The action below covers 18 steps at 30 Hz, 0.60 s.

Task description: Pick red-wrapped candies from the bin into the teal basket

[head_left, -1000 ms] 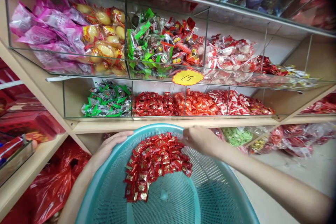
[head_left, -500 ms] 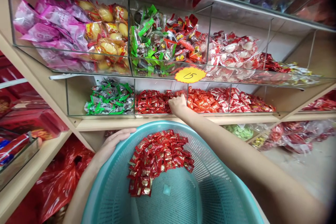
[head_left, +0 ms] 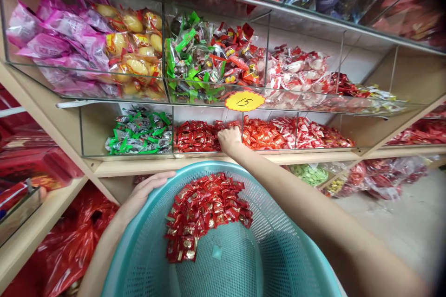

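Note:
A teal plastic basket [head_left: 278, 209] with perforated walls is tilted before me, with a heap of red-and-gold wrapped candies [head_left: 209, 204] lying toward its far side. My left hand [head_left: 146, 188] is closed on the basket's left rim, fingers laid along the outer edge. My right hand [head_left: 230, 140] reaches over the basket into the lower shelf bin, knuckles up and fingers curled down among the red wrapped candies [head_left: 197, 135]. Its fingertips are hidden, so what they hold cannot be made out. Orange-red wrapped candies [head_left: 263, 133] lie just right of that hand.
Green-and-silver candies [head_left: 141, 132] fill the bin at left. The upper shelf holds pink packets [head_left: 66, 32], yellow snacks [head_left: 134, 46] and green packets [head_left: 190, 46] behind clear panels. A yellow price tag [head_left: 245, 100] hangs above my right hand. Red bags [head_left: 75, 236] sit lower left.
The whole view has shifted slightly, so shelves and basket appear a little further left. My right hand stays in the same bin, and my left hand stays on the rim.

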Motion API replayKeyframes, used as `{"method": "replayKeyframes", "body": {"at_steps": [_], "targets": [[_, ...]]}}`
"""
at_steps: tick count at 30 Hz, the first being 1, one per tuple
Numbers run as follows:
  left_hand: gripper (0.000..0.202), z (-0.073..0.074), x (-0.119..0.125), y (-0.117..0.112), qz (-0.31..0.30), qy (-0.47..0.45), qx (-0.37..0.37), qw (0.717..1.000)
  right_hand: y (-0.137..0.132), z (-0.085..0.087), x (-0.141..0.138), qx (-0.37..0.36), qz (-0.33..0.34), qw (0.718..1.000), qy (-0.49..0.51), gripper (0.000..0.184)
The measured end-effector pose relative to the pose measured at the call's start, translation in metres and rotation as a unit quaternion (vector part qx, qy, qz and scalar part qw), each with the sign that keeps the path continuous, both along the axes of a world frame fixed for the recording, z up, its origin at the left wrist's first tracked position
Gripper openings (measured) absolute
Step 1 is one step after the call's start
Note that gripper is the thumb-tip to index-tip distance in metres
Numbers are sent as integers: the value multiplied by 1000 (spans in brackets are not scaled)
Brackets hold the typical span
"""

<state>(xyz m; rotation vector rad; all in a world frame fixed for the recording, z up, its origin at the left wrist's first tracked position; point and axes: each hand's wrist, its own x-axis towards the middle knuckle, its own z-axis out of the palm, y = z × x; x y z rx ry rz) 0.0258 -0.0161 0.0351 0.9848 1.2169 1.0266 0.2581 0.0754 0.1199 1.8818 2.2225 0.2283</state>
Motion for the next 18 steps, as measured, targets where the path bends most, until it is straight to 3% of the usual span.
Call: {"method": "replayKeyframes", "body": {"at_steps": [4,7,10,14,16,18], "targets": [[43,6,3,-3,12,-7,-20,1000,-26,11,12,87,8,995,56,33],[42,9,4,-5,16,-21,-44,999,-60,13,37,101,100,958,250,18],[42,10,4,-5,12,-28,-54,998,-101,1,70,-17,114,863,492,13],[44,8,4,-3,13,-6,-42,999,-146,-27,103,-143,-36,721,677,27],[45,9,4,-3,11,5,-37,999,-160,-37,112,-197,-106,673,705,27],[45,10,4,-3,11,15,-35,999,-167,-44,117,-215,-143,654,712,27]]}}
